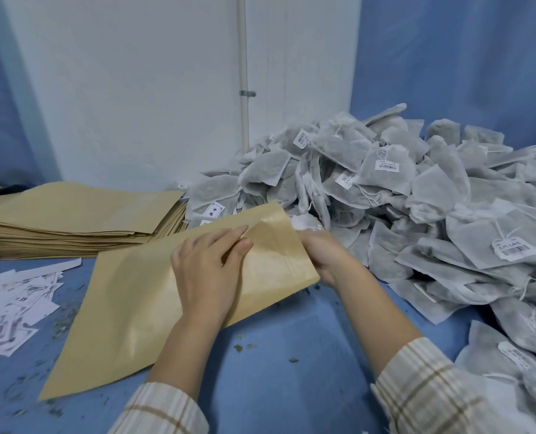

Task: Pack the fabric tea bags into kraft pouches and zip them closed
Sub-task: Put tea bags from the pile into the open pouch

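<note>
A large flat tan kraft paper pouch (141, 296) lies slanted on the blue cloth-covered table (291, 355), its mouth end raised toward the heap of white fabric tea bags (401, 189). The left hand (207, 270) rests on top of the pouch near its mouth, thumb and forefinger pinching the upper flap and lifting it open. The right hand (320, 255) sits just beside the pouch's mouth, on the side toward the heap, its fingers curled round a crumpled white fabric tea bag (304, 222) at the opening. Beyond the pouch, away from the person, a stack of flat tan kraft pouches (72, 220) lies. Left of the pouch, loose white printed paper slips (13, 308) are scattered on the cloth.
</note>
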{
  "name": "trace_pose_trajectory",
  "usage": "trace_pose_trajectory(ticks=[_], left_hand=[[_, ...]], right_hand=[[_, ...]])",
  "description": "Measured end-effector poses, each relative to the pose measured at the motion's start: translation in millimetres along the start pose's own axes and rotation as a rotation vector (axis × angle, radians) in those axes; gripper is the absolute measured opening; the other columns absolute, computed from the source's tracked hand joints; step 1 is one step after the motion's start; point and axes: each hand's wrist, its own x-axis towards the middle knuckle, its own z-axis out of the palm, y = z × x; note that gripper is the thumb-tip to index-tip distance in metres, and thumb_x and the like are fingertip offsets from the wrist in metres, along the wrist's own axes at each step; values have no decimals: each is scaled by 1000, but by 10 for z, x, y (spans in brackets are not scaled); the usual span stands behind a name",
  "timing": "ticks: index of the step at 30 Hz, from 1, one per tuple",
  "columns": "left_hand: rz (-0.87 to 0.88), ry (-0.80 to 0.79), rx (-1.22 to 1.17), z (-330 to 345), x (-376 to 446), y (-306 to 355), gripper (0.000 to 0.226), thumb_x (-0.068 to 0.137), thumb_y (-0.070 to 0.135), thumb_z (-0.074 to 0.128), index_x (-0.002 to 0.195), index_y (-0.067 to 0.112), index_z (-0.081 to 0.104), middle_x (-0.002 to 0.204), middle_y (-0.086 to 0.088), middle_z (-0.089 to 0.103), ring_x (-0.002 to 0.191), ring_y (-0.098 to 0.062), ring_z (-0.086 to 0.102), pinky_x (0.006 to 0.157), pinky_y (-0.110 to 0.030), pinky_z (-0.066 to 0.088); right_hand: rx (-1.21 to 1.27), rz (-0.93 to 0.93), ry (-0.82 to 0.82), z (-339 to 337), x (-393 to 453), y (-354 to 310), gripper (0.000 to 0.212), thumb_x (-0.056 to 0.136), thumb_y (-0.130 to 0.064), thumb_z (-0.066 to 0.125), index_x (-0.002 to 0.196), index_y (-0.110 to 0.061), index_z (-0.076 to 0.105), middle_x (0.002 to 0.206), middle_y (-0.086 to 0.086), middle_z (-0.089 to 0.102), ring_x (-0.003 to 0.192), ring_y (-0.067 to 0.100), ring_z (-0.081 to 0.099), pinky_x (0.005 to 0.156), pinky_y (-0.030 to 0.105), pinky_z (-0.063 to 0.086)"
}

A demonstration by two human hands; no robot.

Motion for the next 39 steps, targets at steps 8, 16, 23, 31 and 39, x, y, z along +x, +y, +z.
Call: trace_pose_trajectory(ticks=[8, 16, 23, 31, 39], left_hand=[[66, -90, -115, -47, -27, -46, 20, 86, 34, 62, 104, 37, 70, 109, 17, 67, 107, -13, 52, 104, -36, 27], [149, -165, -260, -12, -35, 38, 14, 84, 30, 67, 96, 34, 73, 98, 19, 69, 98, -12, 60, 93, -48, 39], [148, -150, -243, -34, 0, 15, 16, 87, 32, 64, 101, 36, 71, 100, 17, 70, 100, -14, 62, 93, -49, 42], [180, -14, -149, -34, 5, 144, 19, 87, 28, 63, 104, 27, 73, 101, 8, 70, 97, -22, 60, 89, -47, 41], [92, -2, 64, 34, -92, 42, 19, 86, 27, 65, 103, 28, 73, 100, 5, 71, 100, -25, 59, 90, -36, 34]], right_hand=[[-759, -256, -226, 24, -120, -11, 15, 91, -8, 52, 81, -16, 61, 74, 1, 55, 66, 10, 47, 59, 21, 38], [-660, -95, -258, 69, -31, 150, 32, 98, -10, 38, 69, -24, 41, 68, -11, 45, 52, -3, 48, 46, 1, 38], [-740, -392, -186, -49, -84, -130, 23, 85, -6, 58, 67, -20, 55, 66, -8, 49, 60, 4, 43, 55, 14, 40], [-789, -390, 394, -459, 152, 61, 45, 82, -39, 55, 124, -27, 49, 112, 2, 56, 105, 21, 54, 86, 32, 43], [-644, -512, 728, -525, 205, 134, 34, 84, -14, 53, 116, -20, 45, 86, -3, 60, 76, 23, 54, 63, 22, 35]])
